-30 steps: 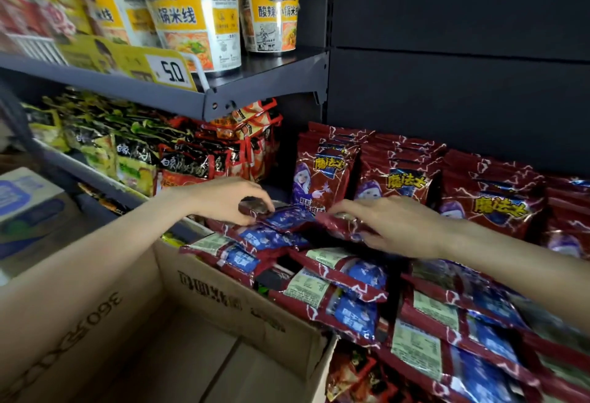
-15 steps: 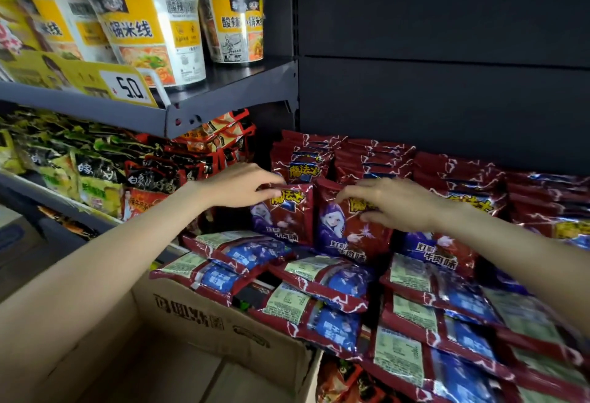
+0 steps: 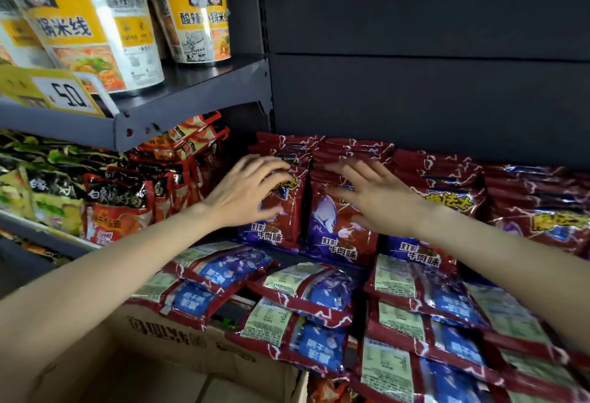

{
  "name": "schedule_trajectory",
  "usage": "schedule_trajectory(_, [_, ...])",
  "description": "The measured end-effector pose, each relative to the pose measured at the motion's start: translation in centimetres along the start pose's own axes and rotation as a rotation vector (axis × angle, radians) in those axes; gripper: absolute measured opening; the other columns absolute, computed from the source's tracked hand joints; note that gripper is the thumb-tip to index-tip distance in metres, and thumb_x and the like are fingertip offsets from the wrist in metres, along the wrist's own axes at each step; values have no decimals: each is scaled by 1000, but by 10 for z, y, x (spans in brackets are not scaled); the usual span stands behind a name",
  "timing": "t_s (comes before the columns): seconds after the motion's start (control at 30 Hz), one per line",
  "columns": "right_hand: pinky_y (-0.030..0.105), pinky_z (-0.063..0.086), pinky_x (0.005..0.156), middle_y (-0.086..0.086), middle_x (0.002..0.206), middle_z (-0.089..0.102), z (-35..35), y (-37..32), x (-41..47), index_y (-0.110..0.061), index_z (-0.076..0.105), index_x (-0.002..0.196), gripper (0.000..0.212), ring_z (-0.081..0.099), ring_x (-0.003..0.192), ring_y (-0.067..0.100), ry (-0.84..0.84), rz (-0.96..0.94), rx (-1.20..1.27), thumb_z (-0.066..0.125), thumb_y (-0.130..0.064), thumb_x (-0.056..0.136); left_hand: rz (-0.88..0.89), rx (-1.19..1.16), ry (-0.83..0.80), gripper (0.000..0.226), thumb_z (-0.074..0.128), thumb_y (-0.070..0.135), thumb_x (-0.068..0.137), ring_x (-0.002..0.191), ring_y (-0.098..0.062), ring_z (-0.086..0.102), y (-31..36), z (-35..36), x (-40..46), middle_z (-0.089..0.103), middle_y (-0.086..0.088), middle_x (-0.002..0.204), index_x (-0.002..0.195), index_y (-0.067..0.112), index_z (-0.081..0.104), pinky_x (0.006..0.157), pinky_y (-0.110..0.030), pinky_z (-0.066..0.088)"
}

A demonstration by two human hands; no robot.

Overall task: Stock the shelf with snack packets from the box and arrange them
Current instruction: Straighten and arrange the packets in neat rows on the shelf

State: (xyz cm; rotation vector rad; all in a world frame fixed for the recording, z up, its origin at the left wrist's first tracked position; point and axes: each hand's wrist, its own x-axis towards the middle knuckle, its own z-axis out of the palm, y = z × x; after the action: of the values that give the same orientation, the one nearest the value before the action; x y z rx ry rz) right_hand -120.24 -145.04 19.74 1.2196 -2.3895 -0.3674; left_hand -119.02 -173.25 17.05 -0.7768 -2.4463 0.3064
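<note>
At the far left, noodle tubs [image 3: 95,32] stand on an upper shelf [image 3: 191,93] behind a yellow price tag [image 3: 60,93] reading 5.0, and below them green and orange packets [image 3: 105,198] stand in rows on a lower shelf. In the lower left corner sits the cardboard box [image 3: 178,351], its top open. The left hand [image 3: 245,192] reaches over it with fingers spread and only loosely bent, resting against the face of an upright red and purple snack packet [image 3: 277,217] at the left end of the standing rows; it grips nothing. Just beside it, the right hand [image 3: 373,195] is likewise spread flat, fingers straight, pressing on the front of the neighbouring upright packet [image 3: 335,230]. Both hands are blurred. More rows of the same packets [image 3: 447,179] stand behind and to the right, against the dark back panel [image 3: 415,83]. In front of the hands, nearer the camera, further packets [image 3: 306,284] lie flat, backs up, overlapping each other across the shelf from the box edge to the right side.
</note>
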Motion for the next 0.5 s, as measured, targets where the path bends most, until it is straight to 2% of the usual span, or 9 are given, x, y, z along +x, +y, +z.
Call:
schedule_trajectory(0.1, [50, 26, 112, 11, 149, 36, 15, -8, -3, -10, 53, 133, 81, 32, 139, 29, 13, -123, -94, 72, -54, 69, 58, 81, -228, 113, 43, 85, 67, 145, -25, 0, 1, 11, -12, 2, -10, 157, 150, 16, 11, 115, -52, -1])
schedule_trajectory(0.17, [49, 15, 113, 13, 151, 32, 25, -10, -4, -7, 40, 142, 98, 24, 142, 29, -33, -141, -139, 69, -63, 67, 40, 133, -306, 128, 47, 88, 59, 144, -27, -13, 2, 19, -15, -16, -11, 156, 150, 15, -6, 112, -59, -4])
schedule_trajectory(0.23, [50, 10, 113, 14, 153, 26, 34, -9, -5, -10, 29, 147, 109, 15, 144, 31, -90, -136, -173, 69, -67, 64, 15, 158, -321, 135, 54, 86, 55, 143, -29, -16, 3, 25, -14, -20, -12, 155, 149, 14, -11, 110, -62, -2])
schedule_trajectory(0.33, [51, 7, 114, 13, 155, 13, 39, -5, -5, -14, 18, 149, 115, 6, 145, 32, -129, -125, -196, 67, -72, 63, -6, 174, -332, 139, 59, 84, 52, 143, -32, -16, 2, 28, -9, -18, -13, 155, 150, 14, -10, 109, -65, 3])
schedule_trajectory(0.5, [50, 8, 114, 10, 155, 9, 41, -1, -4, -19, 18, 150, 115, 5, 144, 35, -132, -130, -167, 65, -75, 62, -25, 173, -321, 142, 63, 83, 48, 141, -41, -12, -4, 27, -9, -15, -14, 156, 149, 18, -11, 108, -67, 9])
